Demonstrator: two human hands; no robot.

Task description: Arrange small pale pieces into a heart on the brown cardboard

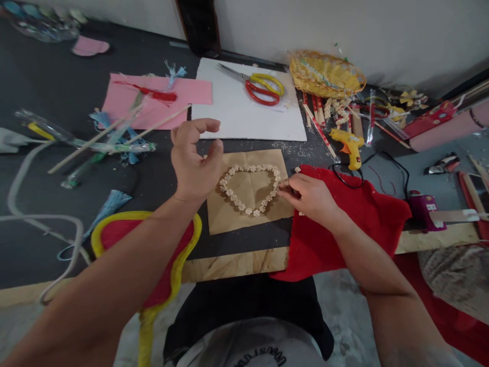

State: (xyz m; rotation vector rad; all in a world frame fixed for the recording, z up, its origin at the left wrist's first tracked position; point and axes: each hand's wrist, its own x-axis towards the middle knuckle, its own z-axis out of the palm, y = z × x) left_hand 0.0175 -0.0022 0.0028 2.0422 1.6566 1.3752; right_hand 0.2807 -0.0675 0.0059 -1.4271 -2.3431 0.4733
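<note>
A heart-shaped loop of small cream flower pieces (250, 211) lies on a square of brown paper (221, 223) on the dark table. My right hand (310, 196) is at the loop's right side, thumb and fingers pinched together at its edge. What sits between those fingertips is too small to make out. Raised over the paper's upper left corner, my left hand (196, 160) has thumb and forefinger curved apart, with nothing visible between them. A red felt cloth (344, 239) lies under my right wrist.
Scissors (263, 89) lie on a white board (244, 122) behind the paper. A yellow glue gun (349, 148) and a wicker basket (324, 76) are at right. Pink paper (153, 117), sticks and blue tassels are at left. A yellow-rimmed red paddle (164, 285) overhangs the front edge.
</note>
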